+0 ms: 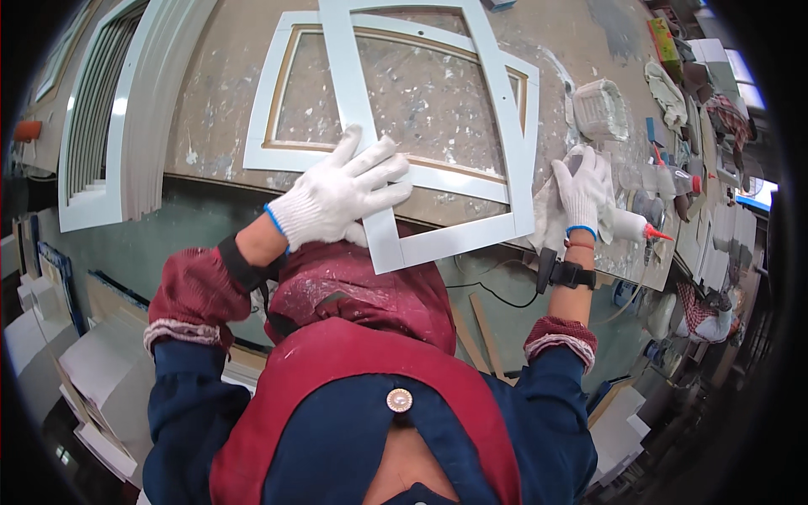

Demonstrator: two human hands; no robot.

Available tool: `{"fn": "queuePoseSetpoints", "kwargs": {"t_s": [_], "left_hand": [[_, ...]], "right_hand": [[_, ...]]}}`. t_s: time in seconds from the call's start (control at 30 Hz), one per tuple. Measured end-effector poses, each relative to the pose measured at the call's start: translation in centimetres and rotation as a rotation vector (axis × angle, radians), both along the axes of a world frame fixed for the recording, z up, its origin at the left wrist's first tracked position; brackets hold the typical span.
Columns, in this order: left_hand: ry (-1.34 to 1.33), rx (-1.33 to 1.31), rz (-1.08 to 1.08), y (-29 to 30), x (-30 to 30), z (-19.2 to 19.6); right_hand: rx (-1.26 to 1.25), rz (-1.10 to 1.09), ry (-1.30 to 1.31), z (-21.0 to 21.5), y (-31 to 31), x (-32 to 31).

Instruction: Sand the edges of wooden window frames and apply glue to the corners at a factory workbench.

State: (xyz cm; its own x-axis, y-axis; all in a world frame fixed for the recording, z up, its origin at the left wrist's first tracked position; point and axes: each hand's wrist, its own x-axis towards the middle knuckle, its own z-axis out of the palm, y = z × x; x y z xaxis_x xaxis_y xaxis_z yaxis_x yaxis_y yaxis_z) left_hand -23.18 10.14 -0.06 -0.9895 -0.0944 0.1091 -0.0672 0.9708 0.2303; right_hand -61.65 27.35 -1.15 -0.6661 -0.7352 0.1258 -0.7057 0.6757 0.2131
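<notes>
My left hand [341,192], in a white knit glove, lies flat with spread fingers on a white rectangular frame [505,109]. This frame rests skewed on top of a second white frame [263,109] on the workbench [219,76], and its near corner overhangs the bench edge. My right hand [582,189], also gloved, presses on a crumpled white cloth [549,215] at the frame's right edge. A white tube with a red nozzle [635,227] lies just right of that hand.
A stack of white frames [126,109] leans at the left of the bench. A white plastic tub [601,109], rags and bottles [673,178] crowd the right side. White panels [93,370] are piled on the floor at lower left.
</notes>
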Motion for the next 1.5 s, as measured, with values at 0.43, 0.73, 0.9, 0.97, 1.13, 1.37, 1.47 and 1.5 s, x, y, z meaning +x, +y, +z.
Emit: {"fn": "queuePoseSetpoints", "kwargs": {"t_s": [0.43,0.73,0.9,0.97,1.13,1.37,1.47,1.5], "left_hand": [[0.14,0.148,-0.018,-2.2,-4.0,-3.3],[0.163,0.182,-0.041,-2.9,-5.9,-3.4],[0.174,0.16,-0.025,-2.9,-5.9,-4.0],[0.193,0.189,-0.019,-3.0,-6.0,-3.9],[0.162,0.234,-0.041,-3.0,-5.9,-3.4],[0.139,0.233,-0.029,-3.0,-6.2,-3.5],[0.139,0.215,-0.036,-2.7,-6.2,-3.5],[0.168,0.176,-0.021,-2.8,-6.2,-3.7]], "right_hand": [[-0.394,0.731,-0.439,7.1,1.6,15.1],[-0.205,0.695,-0.426,2.3,3.5,19.1],[-0.208,0.648,-0.346,1.9,1.0,20.4],[-0.253,0.672,-0.398,1.8,2.3,19.7],[-0.185,0.621,-0.254,1.8,1.6,20.3],[-0.259,0.564,-0.282,1.0,3.4,20.8],[-0.21,0.528,-0.212,1.6,2.0,21.3],[-0.228,0.545,-0.147,1.4,1.0,21.3]]}}
